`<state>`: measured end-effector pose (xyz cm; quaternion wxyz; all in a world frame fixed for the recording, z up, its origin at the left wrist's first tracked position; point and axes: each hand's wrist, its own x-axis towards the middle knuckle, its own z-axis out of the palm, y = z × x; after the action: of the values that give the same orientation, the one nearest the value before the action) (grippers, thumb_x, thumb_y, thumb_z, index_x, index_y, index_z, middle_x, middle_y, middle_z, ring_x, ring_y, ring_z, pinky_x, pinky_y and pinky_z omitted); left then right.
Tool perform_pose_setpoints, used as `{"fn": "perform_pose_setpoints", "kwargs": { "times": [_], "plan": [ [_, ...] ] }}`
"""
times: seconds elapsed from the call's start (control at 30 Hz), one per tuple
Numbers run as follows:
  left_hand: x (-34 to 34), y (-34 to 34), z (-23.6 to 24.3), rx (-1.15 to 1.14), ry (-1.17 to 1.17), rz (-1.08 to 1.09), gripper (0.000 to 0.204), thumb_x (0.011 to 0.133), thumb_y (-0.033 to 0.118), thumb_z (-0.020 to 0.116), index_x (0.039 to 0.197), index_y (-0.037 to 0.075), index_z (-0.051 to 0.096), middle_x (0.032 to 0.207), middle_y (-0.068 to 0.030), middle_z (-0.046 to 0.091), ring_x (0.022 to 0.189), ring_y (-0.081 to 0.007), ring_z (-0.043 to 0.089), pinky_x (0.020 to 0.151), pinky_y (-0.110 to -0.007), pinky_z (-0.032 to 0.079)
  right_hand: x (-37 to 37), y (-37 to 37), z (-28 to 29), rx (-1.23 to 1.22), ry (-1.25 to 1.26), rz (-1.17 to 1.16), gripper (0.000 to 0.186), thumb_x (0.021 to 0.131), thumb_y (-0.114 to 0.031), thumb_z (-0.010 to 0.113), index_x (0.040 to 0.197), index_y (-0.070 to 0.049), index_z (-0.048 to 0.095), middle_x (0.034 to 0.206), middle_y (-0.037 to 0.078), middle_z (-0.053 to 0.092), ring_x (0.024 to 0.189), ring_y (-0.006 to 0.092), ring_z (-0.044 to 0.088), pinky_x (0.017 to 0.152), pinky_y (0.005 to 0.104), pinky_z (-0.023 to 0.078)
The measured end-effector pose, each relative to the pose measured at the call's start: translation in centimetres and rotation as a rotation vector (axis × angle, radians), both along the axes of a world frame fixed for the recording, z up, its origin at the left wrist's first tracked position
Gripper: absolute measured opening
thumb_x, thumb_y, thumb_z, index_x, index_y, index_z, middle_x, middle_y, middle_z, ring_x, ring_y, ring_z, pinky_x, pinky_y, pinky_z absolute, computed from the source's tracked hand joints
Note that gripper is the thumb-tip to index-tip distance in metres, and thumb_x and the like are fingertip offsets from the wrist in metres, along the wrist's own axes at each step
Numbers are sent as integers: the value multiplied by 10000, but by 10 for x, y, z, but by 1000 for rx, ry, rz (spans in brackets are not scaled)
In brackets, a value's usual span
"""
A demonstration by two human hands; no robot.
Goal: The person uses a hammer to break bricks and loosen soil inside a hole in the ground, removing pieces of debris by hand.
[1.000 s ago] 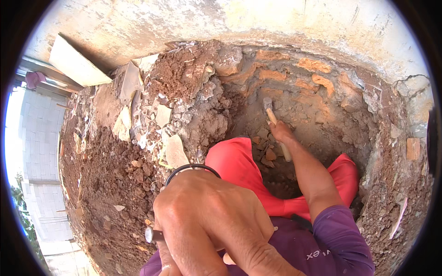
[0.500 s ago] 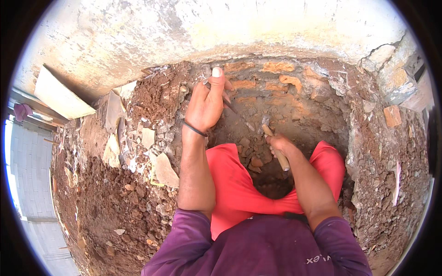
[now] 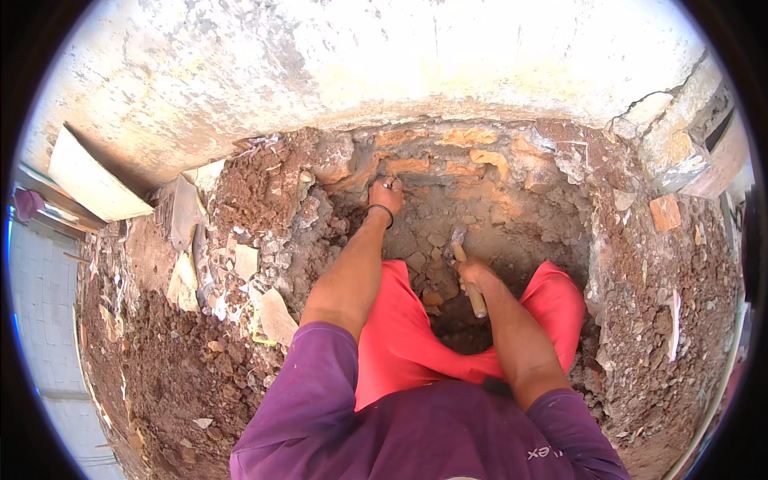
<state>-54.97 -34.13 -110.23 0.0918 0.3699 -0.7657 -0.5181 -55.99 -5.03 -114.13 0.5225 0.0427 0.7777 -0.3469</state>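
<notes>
My left hand (image 3: 386, 197), with a dark band on its wrist, is closed low against the exposed brickwork (image 3: 408, 166) at the left of the pit. The dark metal chisel it held a moment ago is mostly hidden by the fist. My right hand (image 3: 478, 274) grips the wooden handle of a small hammer (image 3: 475, 302) above the pit floor, between my knees. Its grey metal head points away from me, apart from the bricks. Broken rubble (image 3: 424, 260) lies below and between both hands.
A stained plaster wall (image 3: 384, 72) rises beyond the pit. Loose soil and stones (image 3: 216, 384) are heaped at the left, with broken tile pieces (image 3: 276, 317). A pale board (image 3: 96, 176) leans at the far left. A brick chunk (image 3: 665, 213) lies on the right bank.
My left hand has gone from raised, with the chisel showing, down and forward to the brickwork. The right hand still holds the hammer near the same spot. The view has shifted slightly.
</notes>
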Motion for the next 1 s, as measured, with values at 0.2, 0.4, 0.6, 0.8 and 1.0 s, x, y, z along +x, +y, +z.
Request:
{"fn": "perform_pose_setpoints", "kwargs": {
  "times": [0.2, 0.4, 0.6, 0.8, 1.0],
  "plan": [
    [6, 22, 27, 227, -120, -56, 174, 984, 156, 570, 992, -6, 633, 746, -149, 689, 553, -227, 685, 473, -332, 546, -4, 6, -11, 79, 14, 33, 409, 975, -418, 614, 1074, -23, 588, 778, 68, 568, 600, 204, 571, 533, 406, 519],
    [9, -2, 11, -24, 44, -71, 194, 973, 142, 580, 955, -46, 621, 777, -171, 707, 575, -240, 699, 498, -353, 565, 2, -15, -4, 51, 34, 52, 502, 975, -412, 586, 1199, 36, 606, 797, 119, 608, 591, 236, 592, 531, 424, 511],
    [10, 17, 35, 101, -317, -151, 183, 967, 148, 604, 947, -29, 648, 781, -157, 718, 602, -206, 710, 508, -324, 556, -1, -7, -11, 71, 38, 20, 413, 976, -393, 610, 1102, 1, 608, 792, 92, 577, 644, 226, 584, 533, 420, 510],
    [6, 10, 5, 37, 54, -97, 183, 967, 152, 618, 968, -20, 678, 730, -83, 688, 595, -161, 666, 533, -316, 531, -1, -15, -12, 66, 33, 8, 421, 970, -369, 629, 1127, 22, 608, 801, 103, 584, 645, 232, 588, 542, 429, 508],
    [-13, 20, 9, -129, 36, -207, 239, 980, 211, 624, 1003, -14, 703, 739, -73, 690, 667, -151, 671, 581, -327, 520, 1, -10, 15, 19, 114, -69, 435, 968, -358, 644, 1134, 41, 593, 828, 115, 600, 660, 231, 609, 542, 400, 508]
  ]
}}
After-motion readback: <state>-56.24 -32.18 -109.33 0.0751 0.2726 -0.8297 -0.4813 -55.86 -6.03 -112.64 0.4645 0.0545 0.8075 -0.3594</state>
